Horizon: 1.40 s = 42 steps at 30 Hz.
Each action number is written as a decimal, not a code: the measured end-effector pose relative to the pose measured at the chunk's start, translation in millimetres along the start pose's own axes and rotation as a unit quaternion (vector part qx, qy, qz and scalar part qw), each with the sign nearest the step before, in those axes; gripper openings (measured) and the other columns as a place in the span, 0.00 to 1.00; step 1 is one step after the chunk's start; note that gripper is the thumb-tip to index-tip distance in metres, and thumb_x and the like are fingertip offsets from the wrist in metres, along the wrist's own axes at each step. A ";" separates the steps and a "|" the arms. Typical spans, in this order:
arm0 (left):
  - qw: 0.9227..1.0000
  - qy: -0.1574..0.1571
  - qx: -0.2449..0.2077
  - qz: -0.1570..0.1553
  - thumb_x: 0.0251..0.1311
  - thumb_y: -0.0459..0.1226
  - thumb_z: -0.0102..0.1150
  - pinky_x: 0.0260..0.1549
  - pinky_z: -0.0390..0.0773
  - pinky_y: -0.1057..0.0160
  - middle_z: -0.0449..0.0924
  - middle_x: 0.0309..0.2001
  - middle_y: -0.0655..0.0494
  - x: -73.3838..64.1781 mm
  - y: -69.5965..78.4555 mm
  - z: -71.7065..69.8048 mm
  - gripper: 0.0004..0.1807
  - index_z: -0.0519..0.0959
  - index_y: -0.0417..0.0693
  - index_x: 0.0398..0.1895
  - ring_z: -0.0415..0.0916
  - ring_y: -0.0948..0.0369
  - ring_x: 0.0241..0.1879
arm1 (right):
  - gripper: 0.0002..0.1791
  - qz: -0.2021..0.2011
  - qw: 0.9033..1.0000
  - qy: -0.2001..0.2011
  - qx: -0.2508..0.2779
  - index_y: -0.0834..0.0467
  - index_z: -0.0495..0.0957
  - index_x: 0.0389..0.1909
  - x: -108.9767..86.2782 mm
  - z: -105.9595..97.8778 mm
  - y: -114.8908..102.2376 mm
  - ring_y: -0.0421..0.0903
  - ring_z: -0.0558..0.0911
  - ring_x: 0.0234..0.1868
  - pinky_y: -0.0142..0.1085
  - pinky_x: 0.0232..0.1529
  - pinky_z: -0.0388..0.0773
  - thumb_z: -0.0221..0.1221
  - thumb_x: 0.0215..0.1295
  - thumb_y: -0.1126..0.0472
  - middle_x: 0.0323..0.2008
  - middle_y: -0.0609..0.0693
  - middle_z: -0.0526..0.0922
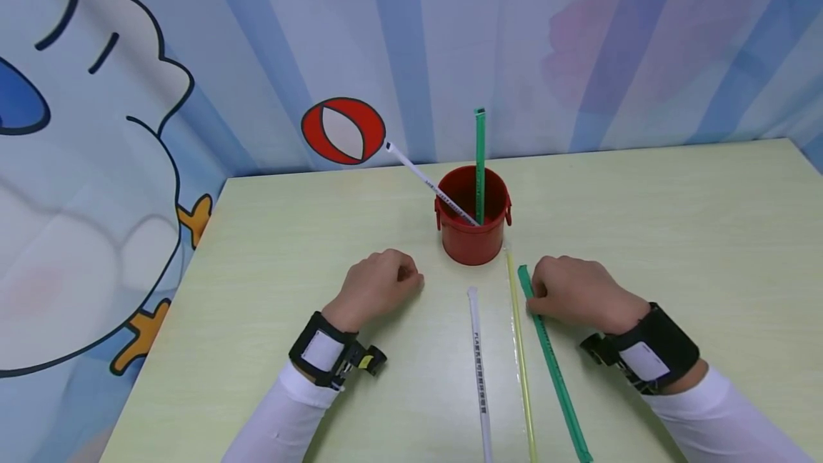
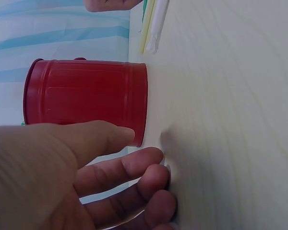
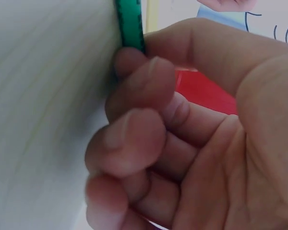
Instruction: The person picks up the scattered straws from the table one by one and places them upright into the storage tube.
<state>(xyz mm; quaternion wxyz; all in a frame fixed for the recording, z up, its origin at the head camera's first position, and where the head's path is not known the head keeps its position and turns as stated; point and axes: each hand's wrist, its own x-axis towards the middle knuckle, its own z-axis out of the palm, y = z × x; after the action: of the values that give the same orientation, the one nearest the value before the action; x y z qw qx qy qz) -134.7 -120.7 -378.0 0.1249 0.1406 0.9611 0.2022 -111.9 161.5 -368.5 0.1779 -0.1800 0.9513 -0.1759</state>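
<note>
My right hand [image 1: 579,295] pinches a green wrapped straw [image 1: 559,377] near its far end, between thumb and index finger. In the right wrist view the same green straw [image 3: 130,24] shows between those fingertips, close to the table surface. The left hand [image 1: 376,288] rests on the table with loosely curled fingers and nothing in them, left of a small red bucket [image 1: 472,243]. Left of the held straw lie a yellow straw [image 1: 522,370] and a white wrapped straw [image 1: 479,363]. Inside the bucket stand an upright green straw [image 1: 480,163] and a leaning white straw [image 1: 424,178].
The pale wooden table [image 1: 707,234] ends at the back against a blue striped curtain [image 1: 450,41] with cartoon prints. A black wrist camera strap [image 1: 662,349] is on each arm. The bucket's side handle mounts stick out a little.
</note>
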 end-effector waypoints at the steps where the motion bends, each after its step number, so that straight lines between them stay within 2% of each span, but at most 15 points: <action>1: 1.000 -0.001 0.000 0.000 0.62 0.43 0.58 0.19 0.61 0.67 0.71 0.20 0.57 0.1 -0.3 0.2 0.09 0.80 0.52 0.26 0.68 0.61 0.23 | 0.12 -0.001 1.000 0.001 0.001 0.54 0.75 0.15 0.2 0.1 0.4 0.41 0.65 0.15 0.31 0.17 0.55 0.63 0.55 0.58 0.12 0.45 0.65; 11: 1.000 -0.002 -0.002 0.000 0.62 0.45 0.58 0.18 0.61 0.67 0.71 0.19 0.58 -0.3 -1.1 0.8 0.10 0.79 0.52 0.25 0.68 0.62 0.22 | 0.16 -0.002 1.000 0.028 0.015 0.52 0.72 0.08 -0.6 -5.6 5.2 0.39 0.61 0.14 0.31 0.16 0.52 0.62 0.52 0.59 0.09 0.42 0.60; 30: 1.000 -0.009 -0.007 0.002 0.63 0.46 0.57 0.18 0.61 0.67 0.70 0.17 0.58 -1.1 1.0 -1.4 0.12 0.78 0.53 0.23 0.67 0.61 0.20 | 0.12 0.013 0.999 0.047 0.023 0.53 0.76 0.13 -1.8 -16.7 9.8 0.41 0.64 0.15 0.32 0.16 0.55 0.61 0.54 0.59 0.11 0.44 0.63; 42: 1.000 -0.008 -0.005 0.001 0.63 0.47 0.57 0.18 0.60 0.67 0.69 0.17 0.59 -0.7 1.1 -1.3 0.14 0.77 0.54 0.21 0.67 0.62 0.20 | 0.11 -0.002 0.997 0.076 0.031 0.54 0.76 0.13 -4.1 -21.6 9.7 0.41 0.64 0.14 0.32 0.16 0.57 0.58 0.53 0.62 0.10 0.44 0.62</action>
<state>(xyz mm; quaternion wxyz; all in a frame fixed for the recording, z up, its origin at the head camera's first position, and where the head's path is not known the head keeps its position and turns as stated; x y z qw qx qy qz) -134.1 -120.5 -376.3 0.1331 0.1425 0.9590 0.2059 -119.8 177.5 -352.3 0.1104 -0.1623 0.9557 -0.2192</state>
